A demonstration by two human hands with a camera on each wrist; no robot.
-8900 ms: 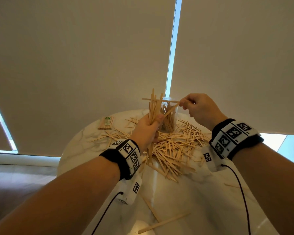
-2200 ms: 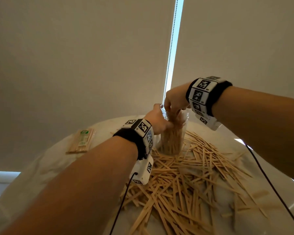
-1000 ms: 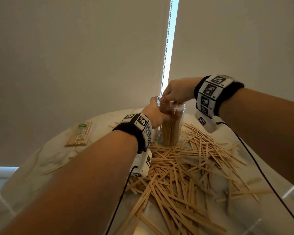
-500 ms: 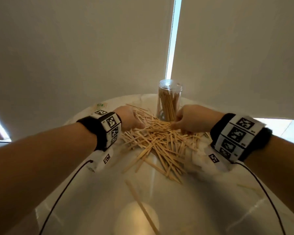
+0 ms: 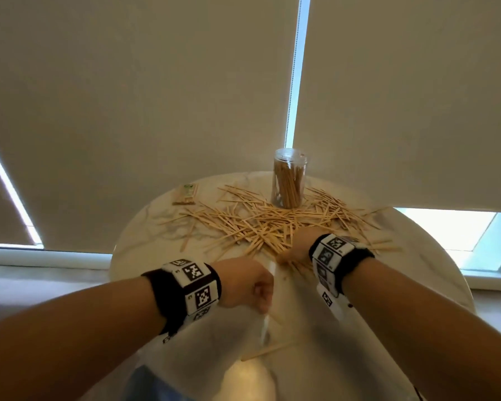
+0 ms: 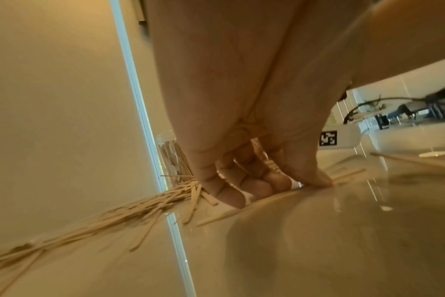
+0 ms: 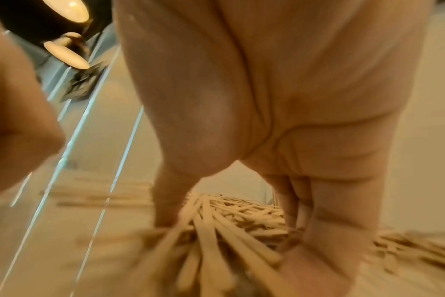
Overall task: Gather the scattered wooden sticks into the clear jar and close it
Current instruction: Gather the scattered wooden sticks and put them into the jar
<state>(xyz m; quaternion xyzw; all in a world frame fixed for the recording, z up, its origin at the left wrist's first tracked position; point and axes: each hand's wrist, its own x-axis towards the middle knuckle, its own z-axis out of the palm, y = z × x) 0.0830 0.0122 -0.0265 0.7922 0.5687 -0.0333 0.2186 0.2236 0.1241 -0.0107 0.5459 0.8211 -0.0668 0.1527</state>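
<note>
**Hands withdrawn from the jar to the near edge of the pile**

Since half a second ago you have pulled both hands toward yourself: your left hand (image 5: 245,286) has left the pile and now sits over a lone stick (image 6: 244,209) on the tabletop (image 5: 359,357).

Your right hand (image 5: 297,246) is largely hidden behind its wristband in the head view, and the right wrist view is blurred; whether its fingers (image 7: 315,211) clamp any sticks cannot be told. No lid can be made out.

The wooden sticks (image 5: 266,224) are thin, pale and flat, scattered in a crossed heap. The clear jar (image 5: 289,179) stands upright and uncapped at the far side of the heap, partly filled with upright sticks.

Your left fingers (image 6: 229,193) are curled narrow, thumb tip pressing the tabletop at the lone stick, fingertips just above it. Your right fingers straddle the near edge of the heap, thumb and fingers planted among the sticks.
</note>
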